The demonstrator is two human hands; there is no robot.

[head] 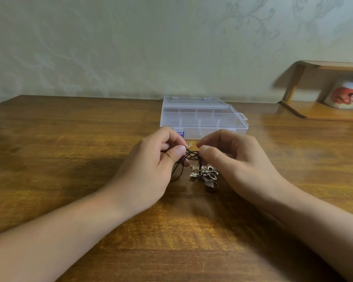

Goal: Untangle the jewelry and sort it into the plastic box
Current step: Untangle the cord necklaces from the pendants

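A knot of thin dark cord (189,157) is stretched between the two hands, the left hand (151,169) pinching one side between thumb and curled fingers and the right hand (232,159) pinching the other — both low over the glossy, grained wooden table (69,159). Just below the fingertips hang openwork metal pendants (207,176), flower- and leaf-shaped, resting on the wood, and a small gold-coloured piece (190,143) lies just beyond the thumbs. Directly past the knuckles sits the clear plastic box (204,117) — rectangular, lid closed, thin dividers showing through.
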